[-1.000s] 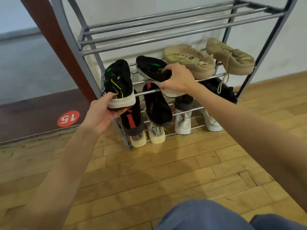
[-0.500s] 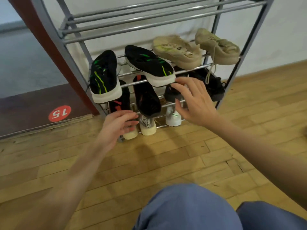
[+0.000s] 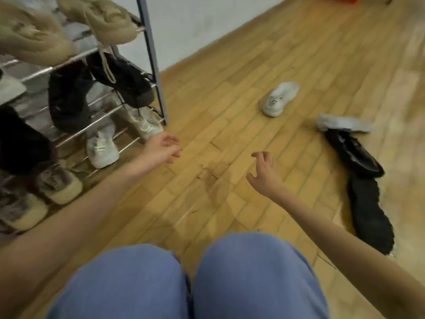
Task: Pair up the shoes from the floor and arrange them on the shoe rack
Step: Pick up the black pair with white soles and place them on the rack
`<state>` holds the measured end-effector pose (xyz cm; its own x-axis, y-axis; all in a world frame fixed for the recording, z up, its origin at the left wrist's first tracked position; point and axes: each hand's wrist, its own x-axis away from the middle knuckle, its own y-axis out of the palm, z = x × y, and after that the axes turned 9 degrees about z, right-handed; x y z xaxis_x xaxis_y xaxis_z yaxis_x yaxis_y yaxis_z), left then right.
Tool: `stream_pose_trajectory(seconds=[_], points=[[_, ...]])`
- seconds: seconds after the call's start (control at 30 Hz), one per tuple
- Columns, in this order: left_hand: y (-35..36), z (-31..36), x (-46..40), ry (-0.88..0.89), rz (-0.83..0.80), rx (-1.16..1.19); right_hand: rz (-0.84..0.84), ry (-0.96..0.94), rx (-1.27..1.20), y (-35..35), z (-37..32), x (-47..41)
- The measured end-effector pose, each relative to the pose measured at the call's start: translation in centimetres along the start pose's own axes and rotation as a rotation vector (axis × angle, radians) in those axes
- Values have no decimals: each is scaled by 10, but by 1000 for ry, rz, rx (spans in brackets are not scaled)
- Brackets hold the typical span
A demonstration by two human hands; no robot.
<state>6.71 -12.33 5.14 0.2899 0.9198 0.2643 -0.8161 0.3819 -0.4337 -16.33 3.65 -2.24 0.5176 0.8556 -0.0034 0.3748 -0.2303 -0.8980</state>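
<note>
Standing against the wall at the left, the rack (image 3: 151,54) is holding beige, black and white pairs with toes hanging down, probably so the rails are catching the soles. Lying on the wood floor (image 3: 230,88) at the right, two white shoes (image 3: 279,99) and two black shoes (image 3: 355,151) are waiting. Both hands, left (image 3: 161,150) and right (image 3: 264,173), are hovering empty with loose fingers, seemingly reaching toward them.

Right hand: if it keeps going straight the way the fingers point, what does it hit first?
Probably the white sneaker lying alone on the wooden floor. The right hand, open and empty, points up-frame toward it; only bare boards lie between. Depth and hand height are unclear.
</note>
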Motion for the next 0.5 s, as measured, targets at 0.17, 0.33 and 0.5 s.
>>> stream_pose_trajectory(seconds=[0.17,0.33,0.5], points=[[87,18,-15,118,-234,-130,74,306,116,-16,98,33],[163,38,-16,295,-405,-254,204,669,238,-35,191,66],[223,50,-12,345,-534,-309,191,914,237,-37,261,98]])
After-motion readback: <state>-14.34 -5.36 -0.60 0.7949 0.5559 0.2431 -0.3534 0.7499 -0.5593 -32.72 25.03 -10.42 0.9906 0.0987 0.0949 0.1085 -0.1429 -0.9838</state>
